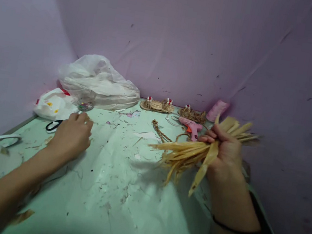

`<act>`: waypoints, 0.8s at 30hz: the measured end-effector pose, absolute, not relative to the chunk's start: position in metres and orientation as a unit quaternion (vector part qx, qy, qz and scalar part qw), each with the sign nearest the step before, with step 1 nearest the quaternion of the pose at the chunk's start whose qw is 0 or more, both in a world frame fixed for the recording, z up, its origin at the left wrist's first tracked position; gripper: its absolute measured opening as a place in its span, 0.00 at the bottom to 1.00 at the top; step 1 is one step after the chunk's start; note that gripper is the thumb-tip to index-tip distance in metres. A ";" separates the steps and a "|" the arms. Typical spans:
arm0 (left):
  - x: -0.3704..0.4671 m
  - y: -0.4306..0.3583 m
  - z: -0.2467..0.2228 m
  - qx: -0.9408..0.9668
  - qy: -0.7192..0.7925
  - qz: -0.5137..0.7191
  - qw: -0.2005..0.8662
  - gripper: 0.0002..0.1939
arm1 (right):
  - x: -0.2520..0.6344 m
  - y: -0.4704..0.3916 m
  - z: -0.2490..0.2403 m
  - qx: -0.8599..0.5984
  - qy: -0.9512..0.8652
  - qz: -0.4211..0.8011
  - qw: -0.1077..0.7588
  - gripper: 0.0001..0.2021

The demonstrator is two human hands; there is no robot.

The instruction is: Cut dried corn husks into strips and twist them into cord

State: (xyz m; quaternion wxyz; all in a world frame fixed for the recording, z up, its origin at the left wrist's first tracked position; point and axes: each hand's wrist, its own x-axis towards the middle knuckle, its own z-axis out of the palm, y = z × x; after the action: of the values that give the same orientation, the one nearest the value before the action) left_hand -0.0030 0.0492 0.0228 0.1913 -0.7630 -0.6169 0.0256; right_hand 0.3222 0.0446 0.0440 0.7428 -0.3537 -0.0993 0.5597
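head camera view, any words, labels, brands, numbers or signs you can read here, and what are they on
No text can be read in this view.
White packet: red and yellow marks, too blurred to tell whether they are print.
Pink glue gun: a small dark mark, too small to read.
Large plastic bag: no lettering can be made out.

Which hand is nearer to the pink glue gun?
The right. The right hand is just beside the pink glue gun; the left hand is well off to its left.
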 end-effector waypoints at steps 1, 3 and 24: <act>-0.004 0.048 0.025 -0.754 -0.626 -0.008 0.197 0.12 | 0.319 0.046 0.042 -0.361 -0.092 0.578 0.726 0.12; 0.015 0.041 0.018 -0.789 -0.590 -0.074 0.152 0.17 | 0.315 0.047 0.041 -0.377 -0.068 0.608 0.695 0.11; 0.013 0.068 0.004 -0.713 -0.675 -0.108 0.158 0.32 | 0.324 0.038 0.035 -0.379 -0.106 0.654 0.646 0.14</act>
State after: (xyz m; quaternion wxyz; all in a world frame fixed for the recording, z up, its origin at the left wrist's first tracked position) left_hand 0.0130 0.0676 0.0038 0.1577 -0.7126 -0.6751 -0.1078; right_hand 0.3237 0.0384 0.0345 0.6458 -0.3794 -0.1056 0.6541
